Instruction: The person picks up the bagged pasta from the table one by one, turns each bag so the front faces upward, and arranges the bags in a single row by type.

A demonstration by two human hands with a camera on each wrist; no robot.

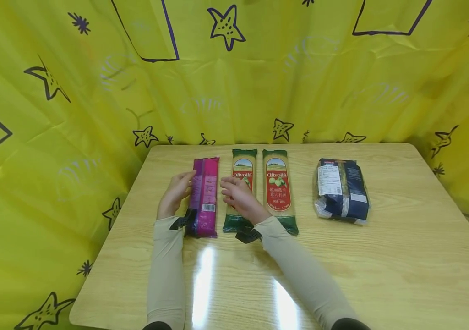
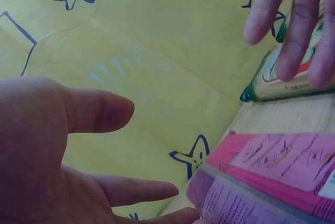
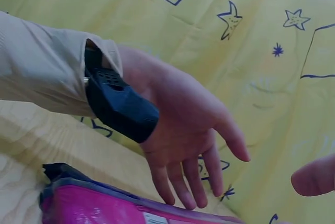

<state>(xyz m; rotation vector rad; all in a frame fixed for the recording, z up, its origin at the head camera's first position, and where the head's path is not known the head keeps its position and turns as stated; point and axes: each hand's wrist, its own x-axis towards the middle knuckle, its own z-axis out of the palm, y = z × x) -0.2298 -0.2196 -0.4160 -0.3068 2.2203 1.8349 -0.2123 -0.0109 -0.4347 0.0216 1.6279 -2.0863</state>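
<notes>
A magenta packet (image 1: 204, 197) with a barcode label lies lengthwise on the table. My left hand (image 1: 175, 192) is at its left edge, fingers extended and holding nothing; whether the fingertips touch the wrapper I cannot tell. Between this packet and the neighbouring spaghetti pack (image 1: 238, 215) hovers my right hand (image 1: 242, 198), fingers loosely bent, nothing in its grasp. It partly covers that pack. The left wrist view has the right fingers (image 2: 293, 35) above the magenta packet (image 2: 272, 177). In the right wrist view, the left hand (image 3: 183, 114) reaches down beside the packet (image 3: 99, 205).
A second green-and-red spaghetti pack (image 1: 277, 183) lies right of the first. Farther right is a dark blue bag (image 1: 341, 190) with a white label. The wooden table (image 1: 403, 256) backs onto a yellow curtain (image 1: 242, 91) printed with stars.
</notes>
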